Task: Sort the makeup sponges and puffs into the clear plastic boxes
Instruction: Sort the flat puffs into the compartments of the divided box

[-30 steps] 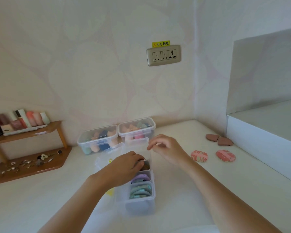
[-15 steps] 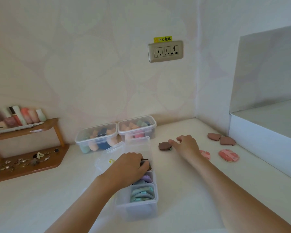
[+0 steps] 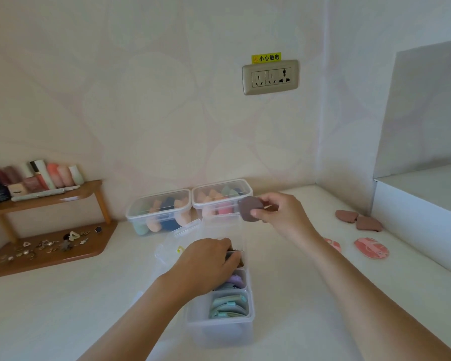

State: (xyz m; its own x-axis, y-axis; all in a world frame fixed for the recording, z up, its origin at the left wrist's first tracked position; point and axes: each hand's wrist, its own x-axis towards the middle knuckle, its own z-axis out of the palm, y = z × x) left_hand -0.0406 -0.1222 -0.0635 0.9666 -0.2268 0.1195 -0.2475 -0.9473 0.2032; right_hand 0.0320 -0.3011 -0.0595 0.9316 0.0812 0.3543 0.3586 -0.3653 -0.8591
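Observation:
A clear divided box (image 3: 220, 330) stands in front of me with green puffs (image 3: 228, 306) and purple puffs (image 3: 233, 280) upright in its near compartments. My left hand (image 3: 206, 267) reaches into a farther compartment, fingers pressed on dark puffs there. My right hand (image 3: 279, 214) holds a brown puff (image 3: 248, 207) in the air just beyond the box. Two brown puffs (image 3: 358, 220) and two pink patterned puffs (image 3: 371, 247) lie on the counter to the right. Two lidded clear boxes (image 3: 162, 212) (image 3: 220, 198) of sponges stand by the wall.
A wooden two-level shelf (image 3: 50, 246) on the left carries cosmetic bottles above and small metal clips below. A white raised ledge (image 3: 422, 217) borders the counter on the right. A wall socket (image 3: 270, 77) sits above the boxes. The box's clear lid (image 3: 177, 238) lies open to its left.
My right hand reached right to a brown puff on the counter, took hold of it and lifted it back toward the divided box. My left hand stayed in the box.

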